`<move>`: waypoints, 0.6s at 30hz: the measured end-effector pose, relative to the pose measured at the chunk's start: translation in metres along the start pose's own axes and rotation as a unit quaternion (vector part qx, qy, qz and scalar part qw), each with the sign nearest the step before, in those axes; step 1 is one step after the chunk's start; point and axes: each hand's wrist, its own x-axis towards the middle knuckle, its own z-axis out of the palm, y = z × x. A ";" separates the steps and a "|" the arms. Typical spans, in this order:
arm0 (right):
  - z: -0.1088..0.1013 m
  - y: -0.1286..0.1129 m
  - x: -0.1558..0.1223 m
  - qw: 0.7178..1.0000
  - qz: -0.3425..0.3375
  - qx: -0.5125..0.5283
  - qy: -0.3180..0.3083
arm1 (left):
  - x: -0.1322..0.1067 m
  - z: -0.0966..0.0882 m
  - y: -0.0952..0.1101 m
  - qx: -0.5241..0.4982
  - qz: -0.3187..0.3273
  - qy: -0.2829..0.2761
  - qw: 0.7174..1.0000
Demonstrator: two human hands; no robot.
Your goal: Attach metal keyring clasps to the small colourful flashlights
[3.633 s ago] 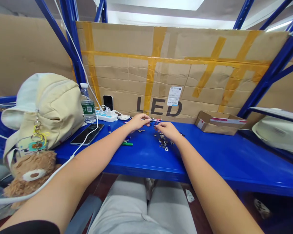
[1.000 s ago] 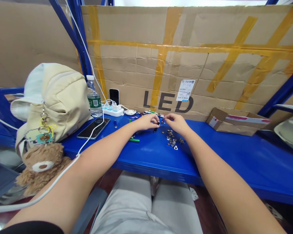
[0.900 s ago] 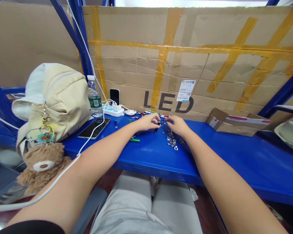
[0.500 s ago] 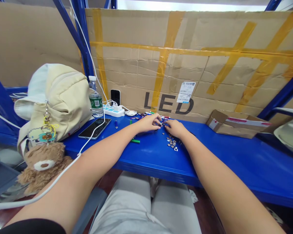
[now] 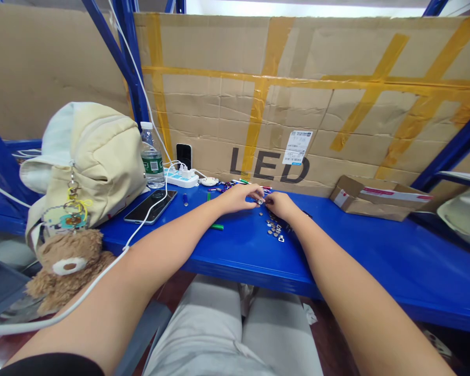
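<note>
My left hand [image 5: 243, 199] is curled above the blue table [image 5: 235, 253], thumb and fingertips pinched around a small shiny round piece [image 5: 260, 202]. The closed fingertips of my right hand [image 5: 281, 205] meet that piece from the other side; whether they grip a part of their own is hidden. Several small silvery discs [image 5: 274, 230] lie loose below my right hand, with a small metal clip-like part [image 5: 281, 238] at their near edge. Under my left forearm a green tube [image 5: 217, 227] sticks out. Pens and coloured parts [image 5: 229, 185] lie behind my hands.
To the left are a phone [image 5: 151, 207], a blue tube [image 5: 185, 199], a power strip [image 5: 182, 178], a water bottle [image 5: 152, 162] and a cream backpack [image 5: 113, 156] with a plush bear [image 5: 70, 266]. A white cable [image 5: 141, 228] crosses my left arm. At right stands an open cardboard box [image 5: 379, 201].
Both hands stay close together, their fingers shifted slightly. The shiny round piece between the fingertips now shows more clearly. The whole view has moved a little.
</note>
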 end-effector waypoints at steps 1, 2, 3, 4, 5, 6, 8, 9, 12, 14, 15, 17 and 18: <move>-0.001 -0.001 0.000 1.000 0.005 0.002 -0.002 | 0.000 0.000 0.001 -0.002 0.005 0.003 1.000; -0.001 -0.001 0.000 1.000 0.009 0.005 -0.003 | 0.000 0.000 0.001 -0.004 0.010 0.006 1.000; -0.001 -0.001 0.000 1.000 0.011 0.009 -0.004 | 0.000 0.000 0.003 -0.007 0.015 0.009 1.000; -0.001 -0.001 0.000 1.000 0.014 0.011 -0.005 | 0.000 0.000 0.004 -0.007 0.020 0.012 1.000; -0.001 -0.001 0.000 1.000 0.016 0.012 -0.006 | 0.000 -0.001 0.004 -0.005 0.023 0.014 1.000; -0.001 -0.002 0.000 1.000 0.017 0.012 -0.007 | 0.000 0.000 0.005 -0.001 0.023 0.016 1.000; -0.002 -0.002 -0.001 1.000 0.018 0.013 -0.005 | 0.000 0.000 0.003 0.006 0.019 0.015 1.000; -0.003 -0.003 -0.002 1.000 0.017 0.020 -0.001 | 0.001 0.001 0.002 0.005 0.013 0.012 1.000; -0.008 -0.004 -0.006 0.995 0.022 0.094 0.028 | 0.001 0.003 -0.004 -0.009 -0.022 -0.005 1.000; -0.013 -0.007 -0.008 0.977 0.038 0.203 0.061 | 0.001 0.005 -0.009 -0.025 -0.055 -0.013 0.998; -0.014 -0.008 -0.009 0.958 0.045 0.272 0.076 | 0.002 0.006 -0.011 -0.035 -0.068 -0.012 0.997; -0.016 -0.011 -0.010 0.904 0.048 0.415 0.092 | 0.002 0.008 -0.015 -0.059 -0.086 -0.002 0.995; -0.016 -0.013 -0.010 0.874 0.043 0.475 0.093 | 0.003 0.008 -0.017 -0.071 -0.093 0.005 0.993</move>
